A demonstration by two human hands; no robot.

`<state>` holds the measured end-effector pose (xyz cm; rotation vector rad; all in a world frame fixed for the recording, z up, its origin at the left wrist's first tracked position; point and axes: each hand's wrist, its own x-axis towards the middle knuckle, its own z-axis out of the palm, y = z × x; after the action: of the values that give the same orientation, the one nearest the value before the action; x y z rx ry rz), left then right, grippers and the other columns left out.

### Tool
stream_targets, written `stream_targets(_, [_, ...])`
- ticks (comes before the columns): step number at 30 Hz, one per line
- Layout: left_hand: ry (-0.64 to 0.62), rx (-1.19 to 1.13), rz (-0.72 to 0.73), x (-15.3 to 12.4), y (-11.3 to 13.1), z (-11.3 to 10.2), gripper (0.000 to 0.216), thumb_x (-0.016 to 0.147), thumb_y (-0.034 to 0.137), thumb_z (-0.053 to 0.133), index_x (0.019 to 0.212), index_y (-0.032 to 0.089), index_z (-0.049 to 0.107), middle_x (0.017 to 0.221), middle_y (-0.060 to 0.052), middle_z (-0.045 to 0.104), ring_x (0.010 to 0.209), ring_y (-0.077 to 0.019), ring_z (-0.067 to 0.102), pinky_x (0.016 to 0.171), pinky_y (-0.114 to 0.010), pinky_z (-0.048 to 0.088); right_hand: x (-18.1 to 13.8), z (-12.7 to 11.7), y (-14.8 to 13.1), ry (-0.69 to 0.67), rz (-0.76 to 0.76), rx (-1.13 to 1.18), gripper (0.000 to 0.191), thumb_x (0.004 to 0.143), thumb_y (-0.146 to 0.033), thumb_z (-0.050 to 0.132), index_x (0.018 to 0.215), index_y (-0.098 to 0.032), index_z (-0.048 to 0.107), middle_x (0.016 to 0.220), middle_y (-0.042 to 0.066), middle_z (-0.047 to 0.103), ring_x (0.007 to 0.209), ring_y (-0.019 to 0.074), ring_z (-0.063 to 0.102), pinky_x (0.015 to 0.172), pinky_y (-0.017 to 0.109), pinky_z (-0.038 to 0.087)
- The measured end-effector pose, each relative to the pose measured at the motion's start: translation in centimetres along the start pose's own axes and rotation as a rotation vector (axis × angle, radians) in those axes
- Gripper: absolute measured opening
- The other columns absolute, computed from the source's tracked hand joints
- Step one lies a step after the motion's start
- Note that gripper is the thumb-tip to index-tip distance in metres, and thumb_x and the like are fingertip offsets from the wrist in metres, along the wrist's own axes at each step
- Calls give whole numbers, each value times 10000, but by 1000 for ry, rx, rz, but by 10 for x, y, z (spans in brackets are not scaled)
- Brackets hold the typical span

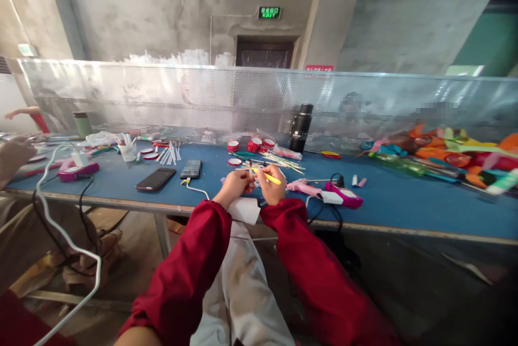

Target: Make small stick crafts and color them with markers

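My right hand is closed around a slim yellow pen-shaped tool, whose back end sticks out to the right. My left hand is just beside it, fingers pinched at the tool's front end. A small dark-tipped piece shows upright between the hands, too small to name. Below them a white sheet of paper hangs over the table edge. Thin wooden sticks lie scattered behind my hands. A pink glue gun rests to the right of my right hand.
On the blue table a phone and a power bank with a white cable lie left. Red-patterned round cups and a black thermos stand behind. Colourful balloons pile up right. A co-worker's hand shows far left.
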<state>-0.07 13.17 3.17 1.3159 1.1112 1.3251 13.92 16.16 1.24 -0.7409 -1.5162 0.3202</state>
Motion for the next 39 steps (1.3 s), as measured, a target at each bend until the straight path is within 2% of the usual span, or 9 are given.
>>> stream_targets(7, [-5, -16, 16, 1, -1, 0, 310, 817, 265, 846, 671, 145, 601, 588, 22, 641, 471, -78, 569, 501, -184, 458, 0, -1, -2, 28, 24, -28, 225, 911, -455, 614, 794, -272, 554, 749, 21, 752, 627, 202, 654, 617, 334, 500])
stream_targets(12, [-16, -3, 20, 0, -2, 0, 340, 789, 295, 878, 665, 145, 599, 575, 18, 637, 473, -79, 573, 504, -181, 461, 0, 0, -4, -28, 11, 20, 221, 899, -463, 629, 809, -271, 566, 750, 24, 746, 685, 223, 699, 662, 346, 538])
stream_targets(16, [-5, -13, 25, 0, -2, -1, 301, 822, 248, 837, 671, 145, 599, 587, 15, 640, 475, -76, 568, 505, -181, 454, 0, 0, -4, 21, 22, -9, 226, 906, -461, 618, 794, -275, 555, 749, 23, 749, 669, 221, 693, 658, 352, 539])
stream_targets(20, [-8, -14, 24, 0, -2, -1, 295, 823, 245, 836, 673, 144, 602, 591, 11, 644, 479, -83, 573, 505, -187, 452, 0, 0, -4, -13, 24, 26, 234, 905, -480, 629, 814, -275, 563, 765, 29, 761, 713, 235, 719, 679, 364, 560])
stream_targets(22, [-11, -13, 31, 1, -2, -1, 314, 805, 258, 858, 668, 144, 599, 587, 14, 638, 477, -82, 570, 502, -186, 450, 0, 0, -4, -26, 20, 26, 241, 904, -485, 633, 813, -272, 565, 764, 30, 761, 705, 232, 714, 677, 362, 560])
stream_targets(27, [-8, -18, 43, 1, -3, -2, 273, 847, 228, 803, 682, 146, 602, 612, 12, 646, 487, -85, 572, 510, -192, 455, 0, -1, -5, 38, 28, -16, 243, 904, -478, 618, 791, -277, 545, 740, 26, 753, 657, 218, 688, 630, 347, 533])
stream_targets(32, [-11, -17, 25, 1, -3, -1, 301, 812, 262, 850, 692, 147, 598, 593, 24, 630, 482, -84, 564, 519, -198, 462, 0, 0, -3, -20, 8, 7, 239, 908, -482, 628, 804, -275, 568, 769, 23, 763, 689, 223, 705, 662, 353, 541])
stream_targets(39, [-22, -13, 52, 2, -4, -2, 321, 816, 279, 849, 675, 148, 592, 589, 22, 631, 475, -77, 557, 502, -185, 443, 0, -1, -5, 20, 36, 18, 237, 899, -479, 629, 803, -276, 553, 753, 24, 765, 658, 223, 696, 634, 352, 535])
